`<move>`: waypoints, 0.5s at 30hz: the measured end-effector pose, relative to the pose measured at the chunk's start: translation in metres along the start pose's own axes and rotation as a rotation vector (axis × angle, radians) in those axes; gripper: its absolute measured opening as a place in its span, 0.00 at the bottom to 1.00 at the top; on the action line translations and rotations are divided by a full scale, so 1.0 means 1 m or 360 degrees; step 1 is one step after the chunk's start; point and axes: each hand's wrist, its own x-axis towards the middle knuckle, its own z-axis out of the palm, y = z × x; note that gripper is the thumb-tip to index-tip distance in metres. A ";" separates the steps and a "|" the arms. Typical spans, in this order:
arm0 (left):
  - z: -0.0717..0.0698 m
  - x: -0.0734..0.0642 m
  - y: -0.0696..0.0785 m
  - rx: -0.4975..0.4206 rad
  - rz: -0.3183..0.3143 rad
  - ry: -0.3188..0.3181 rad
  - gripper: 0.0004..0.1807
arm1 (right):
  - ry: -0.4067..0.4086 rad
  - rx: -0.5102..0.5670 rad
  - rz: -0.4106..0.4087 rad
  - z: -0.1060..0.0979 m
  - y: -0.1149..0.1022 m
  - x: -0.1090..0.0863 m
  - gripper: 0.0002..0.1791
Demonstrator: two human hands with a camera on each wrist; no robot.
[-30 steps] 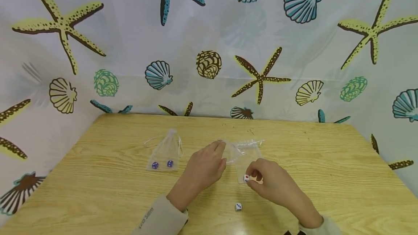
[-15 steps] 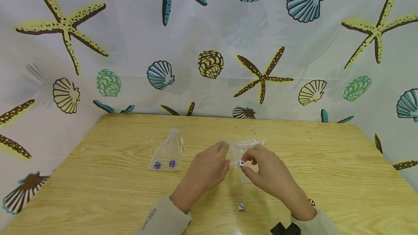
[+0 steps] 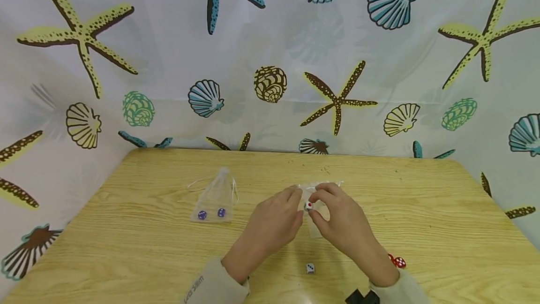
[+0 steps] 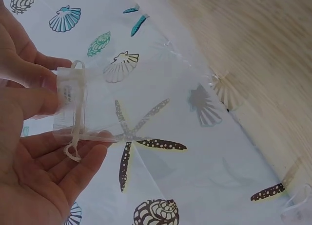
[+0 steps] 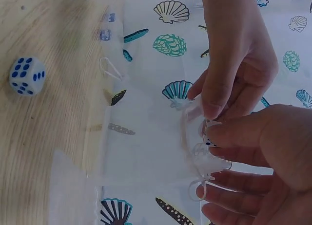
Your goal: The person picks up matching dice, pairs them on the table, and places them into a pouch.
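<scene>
One white die [image 3: 309, 206] was pinched by the right hand [image 3: 343, 219] at the mouth of a clear bag [image 3: 314, 229], held by the left hand [image 3: 274, 219]; two red dice [image 3: 400, 262] were shown only in the head view.

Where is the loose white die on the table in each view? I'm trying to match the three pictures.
Head: the loose white die is near the bottom edge, right of centre.
Left wrist: not in this picture.
Right wrist: the loose white die is at the far left, above mid-height.
Shared landmark: the sheer drawstring bag held by the left hand.
</scene>
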 end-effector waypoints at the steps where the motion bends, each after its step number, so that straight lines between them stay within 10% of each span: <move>1: 0.000 0.000 0.001 0.0001 0.0007 0.0011 0.22 | -0.0002 -0.0021 0.0005 0.000 0.000 0.000 0.08; 15: -0.001 0.000 0.005 -0.0030 0.0021 0.0024 0.22 | -0.0040 -0.0223 0.0026 -0.003 0.001 0.000 0.09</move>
